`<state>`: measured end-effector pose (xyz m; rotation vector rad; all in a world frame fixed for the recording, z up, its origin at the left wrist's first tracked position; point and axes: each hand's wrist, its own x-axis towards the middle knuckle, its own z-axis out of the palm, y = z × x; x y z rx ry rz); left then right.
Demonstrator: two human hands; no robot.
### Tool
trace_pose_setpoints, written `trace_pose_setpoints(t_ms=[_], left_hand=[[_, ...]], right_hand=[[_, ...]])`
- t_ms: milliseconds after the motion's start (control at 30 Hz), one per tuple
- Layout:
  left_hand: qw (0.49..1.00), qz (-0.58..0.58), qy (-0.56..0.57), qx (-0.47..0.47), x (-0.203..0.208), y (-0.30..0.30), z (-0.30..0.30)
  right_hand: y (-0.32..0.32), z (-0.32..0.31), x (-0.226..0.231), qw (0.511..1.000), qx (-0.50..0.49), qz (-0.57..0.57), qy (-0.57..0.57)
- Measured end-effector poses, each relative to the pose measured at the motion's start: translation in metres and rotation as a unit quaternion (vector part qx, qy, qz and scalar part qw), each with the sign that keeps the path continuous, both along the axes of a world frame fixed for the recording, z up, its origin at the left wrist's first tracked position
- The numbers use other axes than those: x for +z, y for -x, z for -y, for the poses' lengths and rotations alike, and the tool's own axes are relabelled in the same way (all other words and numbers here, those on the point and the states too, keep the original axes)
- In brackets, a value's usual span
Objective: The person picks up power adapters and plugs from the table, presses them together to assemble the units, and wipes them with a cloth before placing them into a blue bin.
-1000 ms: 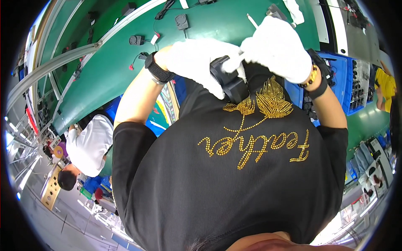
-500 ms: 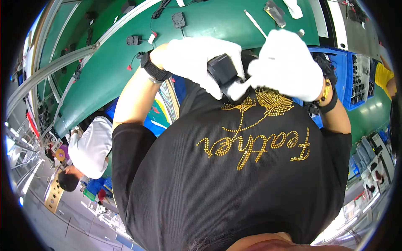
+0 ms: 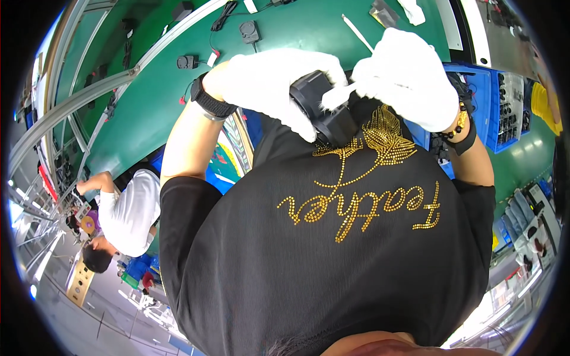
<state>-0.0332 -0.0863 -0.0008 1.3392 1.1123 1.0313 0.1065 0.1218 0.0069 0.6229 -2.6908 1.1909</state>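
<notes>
My left hand (image 3: 273, 83), in a white glove, is closed around a blocky black plastic device (image 3: 325, 115) in front of my chest. The thumb and fingers grip its left side and far end, and part of it is hidden under the glove. My right hand (image 3: 409, 80), also gloved in white, pinches a small white brush (image 3: 337, 97). Its pale bristles point left and lie over the device's right side; whether they touch it I cannot tell. Most of the brush's handle is hidden by the right glove.
Beyond my hands, a green work table (image 3: 297, 35) carries small black cabled units (image 3: 249, 31), a white pen-like stick (image 3: 357, 32) and a clear packet (image 3: 385, 13). Blue bins (image 3: 504, 139) with black parts stand at the right. A person in white (image 3: 133, 210) sits at the left.
The brush has moved up from the device's lower end, and the right hand has shifted slightly away. More of the device's lower part shows. The person at left has raised an arm.
</notes>
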Motion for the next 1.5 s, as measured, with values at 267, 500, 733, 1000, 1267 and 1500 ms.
trace_pose_setpoints(t_ms=[267, 500, 733, 1000, 1267, 1500], left_hand=[[0.996, -0.06, 0.06, 0.03, 0.012, -0.004, 0.001], [0.994, -0.07, 0.055, 0.068, 0.015, -0.008, -0.001], [0.991, -0.073, 0.054, 0.099, 0.006, -0.01, 0.003], [0.99, -0.105, 0.053, 0.081, 0.014, -0.014, -0.006], [0.992, -0.081, 0.035, 0.087, 0.019, -0.018, -0.01], [0.989, -0.071, 0.101, 0.085, 0.007, -0.007, -0.004]], right_hand=[[-0.024, -0.017, 0.026, 0.987, 0.088, -0.017, -0.137], [-0.017, -0.026, 0.016, 0.993, 0.068, 0.025, -0.094], [-0.026, -0.035, 0.024, 0.978, 0.102, -0.044, -0.174], [-0.018, -0.032, 0.006, 0.986, 0.129, -0.087, -0.067], [-0.02, -0.058, 0.039, 0.983, 0.103, 0.048, -0.142], [-0.022, -0.054, 0.026, 0.98, 0.175, 0.054, -0.08]])
